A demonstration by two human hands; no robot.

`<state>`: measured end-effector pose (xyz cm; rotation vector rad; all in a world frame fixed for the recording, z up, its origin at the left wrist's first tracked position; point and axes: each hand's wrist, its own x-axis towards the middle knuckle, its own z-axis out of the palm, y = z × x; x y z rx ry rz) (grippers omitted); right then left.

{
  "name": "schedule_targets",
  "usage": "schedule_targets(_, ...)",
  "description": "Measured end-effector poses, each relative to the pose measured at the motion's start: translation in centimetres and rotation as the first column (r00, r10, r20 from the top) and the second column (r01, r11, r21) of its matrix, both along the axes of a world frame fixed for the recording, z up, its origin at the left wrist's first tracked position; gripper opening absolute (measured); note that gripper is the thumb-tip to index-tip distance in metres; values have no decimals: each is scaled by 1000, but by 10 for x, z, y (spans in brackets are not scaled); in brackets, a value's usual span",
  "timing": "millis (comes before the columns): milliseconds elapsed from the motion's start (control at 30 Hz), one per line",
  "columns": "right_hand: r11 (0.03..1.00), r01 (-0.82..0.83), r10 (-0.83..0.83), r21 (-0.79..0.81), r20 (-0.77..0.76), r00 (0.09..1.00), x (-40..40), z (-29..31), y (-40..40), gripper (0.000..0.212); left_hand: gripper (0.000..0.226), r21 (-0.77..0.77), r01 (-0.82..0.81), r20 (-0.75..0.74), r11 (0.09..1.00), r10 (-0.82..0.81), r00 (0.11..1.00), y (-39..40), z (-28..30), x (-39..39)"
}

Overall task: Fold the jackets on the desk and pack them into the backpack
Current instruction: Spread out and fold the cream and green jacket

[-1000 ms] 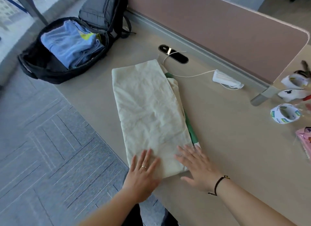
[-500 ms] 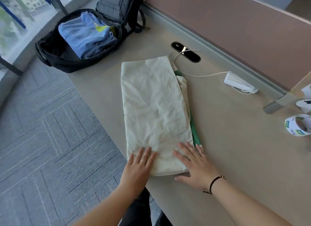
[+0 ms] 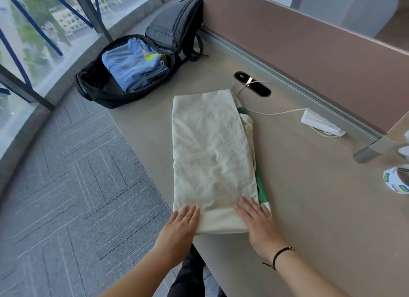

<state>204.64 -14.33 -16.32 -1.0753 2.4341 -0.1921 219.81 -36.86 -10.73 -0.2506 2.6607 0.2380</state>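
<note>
The cream jacket (image 3: 212, 155) lies folded into a long strip at frame centre, with the left hand (image 3: 183, 224) and right hand (image 3: 256, 221) pressing flat, fingers straight, on its near end. Judged from here, the green layer peeking out at its right edge could slip loose and undo the fold when lifted. Counted: one cream jacket on the desk (image 3: 321, 208), one blue jacket (image 3: 135, 66) in one open backpack (image 3: 95, 90) at upper left, one tape roll (image 3: 397, 181) at right edge.

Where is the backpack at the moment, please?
In the head view the backpack lies open at the desk's far left corner, beyond the cream jacket, with a blue jacket inside.
</note>
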Motion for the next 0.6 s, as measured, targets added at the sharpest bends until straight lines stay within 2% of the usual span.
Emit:
schedule_targets(33, 1000, -20, 20, 1, 35, 999, -2, 5, 1, 96, 86, 28, -3, -5, 1000, 3, 1000, 1, 3, -2)
schedule_targets(167, 996, -69, 54, 63, 217, 975, -10, 37, 2, 88, 85, 198, -94, 204, 976, 53, 978, 2, 36, -20)
schedule_targets(333, 968, -142, 37, 208, 441, 897, -15, 83, 3, 76, 90, 297, -157, 304, 942, 63, 951, -10, 80, -30)
schedule_targets(400, 944, -209, 63, 254, 484, 873, -17, 99, 3, 61, 93, 328, -156, 303, 932, 53, 952, -13, 103, -32)
schedule_targets(467, 912, -267, 81, 313, 499, 863, -21, 119, 5, 36, 89, 350, -124, 298, 928, 16, 955, -16, 126, -32)
schedule_targets(533, 893, -330, 141, 306, 506, 851, -26, 148, 5, 14, 81, 370, -104, 312, 923, -19, 950, -24, 148, -32)
schedule_targets(600, 880, -389, 187, 272, 555, 810, -35, 190, -2, 13, 76, 403, -109, 340, 908, -38, 940, -36, 175, -35)
